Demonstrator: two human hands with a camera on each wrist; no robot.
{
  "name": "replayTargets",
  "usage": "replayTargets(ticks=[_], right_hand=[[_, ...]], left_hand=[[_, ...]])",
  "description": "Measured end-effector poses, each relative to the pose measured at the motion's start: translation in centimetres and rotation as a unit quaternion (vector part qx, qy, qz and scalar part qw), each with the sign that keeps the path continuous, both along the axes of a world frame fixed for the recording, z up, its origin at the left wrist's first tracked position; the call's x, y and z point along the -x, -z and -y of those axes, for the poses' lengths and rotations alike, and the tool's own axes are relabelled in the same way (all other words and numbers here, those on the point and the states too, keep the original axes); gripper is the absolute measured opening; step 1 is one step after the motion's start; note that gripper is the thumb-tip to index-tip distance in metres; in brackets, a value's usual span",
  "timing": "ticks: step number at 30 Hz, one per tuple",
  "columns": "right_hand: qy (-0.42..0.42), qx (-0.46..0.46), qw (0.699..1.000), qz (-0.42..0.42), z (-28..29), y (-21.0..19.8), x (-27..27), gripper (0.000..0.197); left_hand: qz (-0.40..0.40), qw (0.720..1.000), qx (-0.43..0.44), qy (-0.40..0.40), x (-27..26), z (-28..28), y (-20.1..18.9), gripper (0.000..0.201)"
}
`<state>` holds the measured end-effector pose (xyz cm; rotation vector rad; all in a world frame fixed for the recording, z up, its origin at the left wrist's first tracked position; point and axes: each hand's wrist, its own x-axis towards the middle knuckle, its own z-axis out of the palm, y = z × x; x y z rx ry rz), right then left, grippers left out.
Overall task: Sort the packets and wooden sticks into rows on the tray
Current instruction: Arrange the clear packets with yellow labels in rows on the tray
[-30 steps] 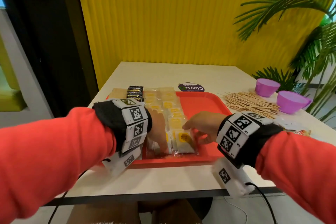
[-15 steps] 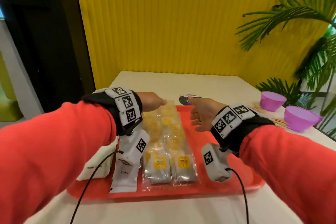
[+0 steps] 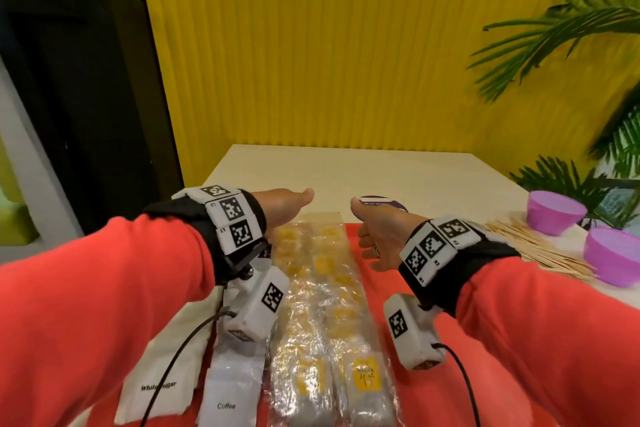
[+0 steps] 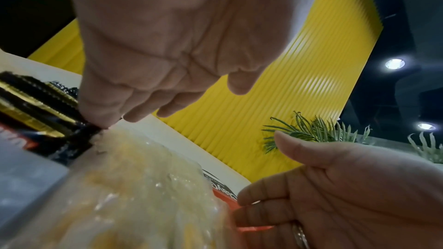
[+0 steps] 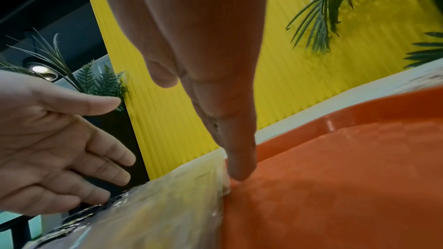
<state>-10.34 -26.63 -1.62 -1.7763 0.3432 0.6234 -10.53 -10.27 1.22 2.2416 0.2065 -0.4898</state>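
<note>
Yellow packets [image 3: 325,291] blurred, labels unreadable; tray [image 3: 446,371] near edge cut off btm.

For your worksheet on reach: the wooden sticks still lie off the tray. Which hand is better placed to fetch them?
Probably the right hand: the wooden sticks lie on the table to its right, beside the red tray. The left hand is across the clear packets, farther away.

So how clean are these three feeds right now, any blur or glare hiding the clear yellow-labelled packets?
Head view: the clear yellow-labelled packets glare and smear mid-row, though the near white "Coffee" sachet stays readable; edges bend from the wide lens. Left wrist view: packets blurred up close, left hand sharp, ceiling spots flare. Right wrist view: red plastic tray soft with a glint on its rim, right hand in shadow.
</note>
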Motion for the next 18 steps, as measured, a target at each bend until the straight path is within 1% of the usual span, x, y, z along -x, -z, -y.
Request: replayTargets(ticks=[4, 10, 12, 18], right_hand=[[0.02, 0.005, 1.0, 0.009, -0.1, 0.0, -1.0, 0.082], [0.0, -0.001, 1.0, 0.016, -1.0, 1.1, -3.3, 0.085], [-0.008, -0.004, 1.0, 0.011, -0.8, 1.8, -4.0, 0.088], [-0.011, 0.017, 0.999, 0.025, 0.0, 2.3, -4.6, 0.086]], left_hand=[[0.014, 1.0, 0.001, -0.019, -1.1, -0.4, 0.2, 0.073], [-0.007, 0.997, 0.066, -0.035, -1.9, 0.0, 1.0, 0.074], [-0.008, 0.997, 0.065, -0.036, -2.2, 0.1, 0.9, 0.074], [-0.005, 0.999, 0.05, -0.015, -2.0, 0.3, 0.8, 0.073]])
